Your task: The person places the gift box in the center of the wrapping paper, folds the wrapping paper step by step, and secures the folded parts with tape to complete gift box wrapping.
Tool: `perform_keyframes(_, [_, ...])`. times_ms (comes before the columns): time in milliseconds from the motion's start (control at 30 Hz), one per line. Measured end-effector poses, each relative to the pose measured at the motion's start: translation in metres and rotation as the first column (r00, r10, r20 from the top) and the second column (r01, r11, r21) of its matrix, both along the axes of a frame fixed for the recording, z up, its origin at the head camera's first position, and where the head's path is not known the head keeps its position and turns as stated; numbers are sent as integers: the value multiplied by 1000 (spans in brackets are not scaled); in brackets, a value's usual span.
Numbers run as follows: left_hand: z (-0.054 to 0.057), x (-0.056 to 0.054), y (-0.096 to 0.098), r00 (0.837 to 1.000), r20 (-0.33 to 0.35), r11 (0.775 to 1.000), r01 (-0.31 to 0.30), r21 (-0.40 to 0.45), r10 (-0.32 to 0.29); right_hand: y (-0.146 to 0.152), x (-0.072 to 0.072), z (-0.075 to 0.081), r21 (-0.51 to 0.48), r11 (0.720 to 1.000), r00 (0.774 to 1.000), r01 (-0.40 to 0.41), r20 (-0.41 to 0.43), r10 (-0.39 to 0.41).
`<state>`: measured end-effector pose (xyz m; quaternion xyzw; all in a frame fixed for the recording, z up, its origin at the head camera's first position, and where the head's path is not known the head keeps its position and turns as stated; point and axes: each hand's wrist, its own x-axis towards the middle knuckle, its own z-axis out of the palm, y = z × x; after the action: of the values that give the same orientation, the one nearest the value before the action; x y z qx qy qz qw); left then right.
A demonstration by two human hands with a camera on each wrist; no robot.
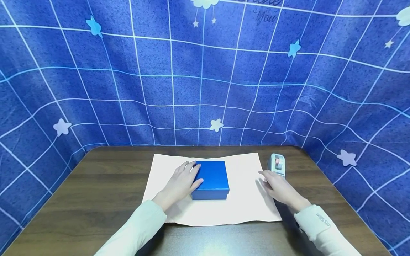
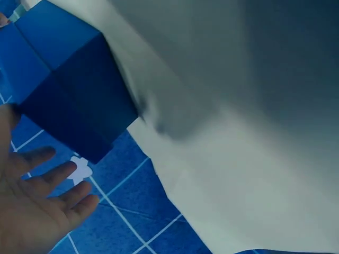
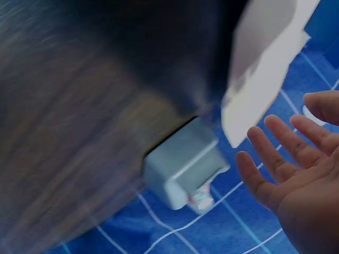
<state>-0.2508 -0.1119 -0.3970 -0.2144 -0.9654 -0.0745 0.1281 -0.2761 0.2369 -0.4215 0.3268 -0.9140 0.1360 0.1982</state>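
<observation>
A blue lidded box (image 1: 213, 176) sits on a sheet of white paper (image 1: 245, 193). At the box's left side is my left hand (image 1: 180, 182), its fingers extended and its thumb by the front left part of the lid. The left wrist view shows that palm beside the box (image 2: 79, 90), fingers spread; whether they touch it I cannot tell. Over the paper's right edge hovers my right hand (image 1: 283, 190), fingers loosely extended and holding nothing. Just beyond it stands a pale blue tape dispenser (image 1: 277, 161), also visible in the right wrist view (image 3: 185, 159).
Under the paper lies a dark wooden table (image 1: 112, 185). A blue curtain (image 1: 153, 89) with white grid lines and stars hangs behind the table and along both sides. The paper's edges are slightly wavy.
</observation>
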Motion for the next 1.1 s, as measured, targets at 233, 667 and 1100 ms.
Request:
perform_keyframes(233, [-9, -4, 0, 1000, 28, 1000, -14, -6, 14, 16, -3, -10, 86, 996, 998, -32, -55, 36])
perform_keyframes(667, [-18, -4, 0, 995, 100, 998, -35, 56, 30, 28, 1, -17, 145, 989, 1000, -2, -31, 6])
perform_keyframes(1100, [-21, -5, 1, 993, 115, 997, -50, 66, 42, 31, 0, -15, 45, 997, 997, 61, 44, -63])
